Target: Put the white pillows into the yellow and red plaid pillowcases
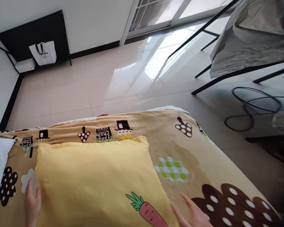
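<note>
A yellow pillow (92,176) with a carrot print (152,214) lies flat on a tan patterned blanket (180,151) over the bed. At its left edge is my left hand (33,203), thumb and fingers apart, beside the pillow side. My right hand (191,212) is by the lower right edge, its fingers spread and slightly blurred. Neither hand grips the cloth visibly; whether the fingertips touch it I cannot tell. Part of a white pillow (0,167) shows at the far left.
Beyond the bed is a tiled floor (104,82). A white bag (44,53) and a white box (25,65) stand by a black panel (19,34). At right are a black metal frame with grey plastic sheeting (246,47) and a looped dark cable (251,107).
</note>
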Demonstrator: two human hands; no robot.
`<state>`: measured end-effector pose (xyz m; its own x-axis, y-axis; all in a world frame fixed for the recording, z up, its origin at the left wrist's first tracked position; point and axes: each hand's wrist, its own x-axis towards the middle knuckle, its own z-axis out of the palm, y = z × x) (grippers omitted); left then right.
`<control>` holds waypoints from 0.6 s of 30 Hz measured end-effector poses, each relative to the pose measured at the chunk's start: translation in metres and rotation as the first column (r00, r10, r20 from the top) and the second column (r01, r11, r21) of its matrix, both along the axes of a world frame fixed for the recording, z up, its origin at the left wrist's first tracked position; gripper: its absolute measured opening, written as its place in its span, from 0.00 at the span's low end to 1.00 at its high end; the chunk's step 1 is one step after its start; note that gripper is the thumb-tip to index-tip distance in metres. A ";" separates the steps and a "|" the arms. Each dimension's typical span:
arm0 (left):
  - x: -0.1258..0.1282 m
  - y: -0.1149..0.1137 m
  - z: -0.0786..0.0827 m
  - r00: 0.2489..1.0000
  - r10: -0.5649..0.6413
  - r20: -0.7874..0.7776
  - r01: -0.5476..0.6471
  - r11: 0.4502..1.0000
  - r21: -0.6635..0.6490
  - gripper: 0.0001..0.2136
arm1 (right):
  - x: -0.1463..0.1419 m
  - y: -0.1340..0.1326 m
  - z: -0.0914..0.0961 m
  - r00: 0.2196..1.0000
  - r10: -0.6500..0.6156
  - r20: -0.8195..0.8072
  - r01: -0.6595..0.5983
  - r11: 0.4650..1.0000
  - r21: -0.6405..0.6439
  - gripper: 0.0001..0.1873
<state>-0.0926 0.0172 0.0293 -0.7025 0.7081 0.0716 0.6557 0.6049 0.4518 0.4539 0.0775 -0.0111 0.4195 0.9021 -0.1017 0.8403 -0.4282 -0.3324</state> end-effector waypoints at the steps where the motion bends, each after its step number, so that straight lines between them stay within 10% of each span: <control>1: 0.027 0.031 0.010 0.988 -0.151 -0.024 0.153 0.985 0.082 0.28 | -0.036 0.017 0.017 0.989 0.141 -0.042 -0.135 0.983 0.122 0.32; 4: 0.118 0.115 0.017 0.851 -0.525 -0.019 0.525 0.849 0.052 0.24 | -0.159 0.064 0.054 0.911 0.412 -0.010 -0.396 0.882 0.258 0.28; 8: 0.189 0.157 -0.007 0.930 -0.359 -0.079 0.350 0.930 -0.112 0.23 | -0.252 0.105 0.048 0.836 0.549 -0.002 -0.542 0.826 0.153 0.26; 11: 0.178 0.153 -0.021 0.910 -0.395 -0.124 0.367 0.909 -0.199 0.25 | -0.234 0.124 0.021 0.800 0.600 -0.015 -0.597 0.797 0.094 0.28; 18: 0.064 0.170 -0.029 0.978 -0.202 -0.053 0.148 0.851 -0.504 0.28 | -0.095 0.164 -0.026 0.930 0.368 -0.011 -0.368 0.929 -0.045 0.32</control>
